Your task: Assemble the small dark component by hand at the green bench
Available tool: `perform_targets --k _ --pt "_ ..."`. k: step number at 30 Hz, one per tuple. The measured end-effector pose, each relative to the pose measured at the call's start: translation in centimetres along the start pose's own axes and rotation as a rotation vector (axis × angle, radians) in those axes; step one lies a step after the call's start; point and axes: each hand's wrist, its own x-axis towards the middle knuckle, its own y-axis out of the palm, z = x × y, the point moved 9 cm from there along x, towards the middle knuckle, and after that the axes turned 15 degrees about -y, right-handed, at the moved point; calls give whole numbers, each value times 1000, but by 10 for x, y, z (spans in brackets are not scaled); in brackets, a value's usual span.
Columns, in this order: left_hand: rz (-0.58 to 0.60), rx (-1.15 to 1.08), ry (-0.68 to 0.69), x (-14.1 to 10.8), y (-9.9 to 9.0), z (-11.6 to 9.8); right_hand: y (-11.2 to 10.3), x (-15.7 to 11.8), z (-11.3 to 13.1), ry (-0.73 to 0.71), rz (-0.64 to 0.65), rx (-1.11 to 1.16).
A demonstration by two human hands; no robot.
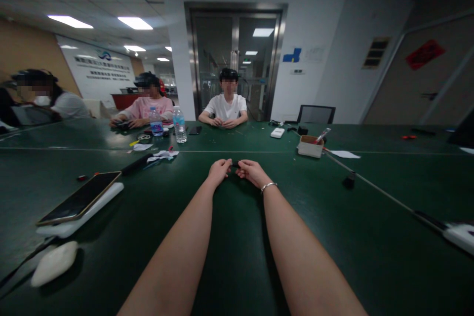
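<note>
Both my arms reach forward over the dark green table (237,237). A small black object (234,163) is held between my two hands, too small and dark for me to name its kind. My left hand (219,172) pinches its left end between thumb and fingers. On the other side, my right hand (253,173) has its fingers closed on the right end. A silver bracelet (268,186) circles my right wrist. My palms are hidden from this angle.
To the left lie a phone (83,197) on a white block and a pale stone-like object (55,262). Water bottles (179,127) stand farther back. At right are a small cardboard box (311,147), a black item (348,180) and a cable (374,185). Several people sit across the table.
</note>
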Motion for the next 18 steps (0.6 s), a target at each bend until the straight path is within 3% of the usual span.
perform_targets --k 6,9,18 --pt "74 -161 -20 -5 2 -5 0 -2 2 11 -22 25" --pt "63 -177 -68 -7 3 -3 1 -2 1 18 -15 29" --pt "28 -167 -42 -8 0 -6 1 -2 0 33 -11 40"
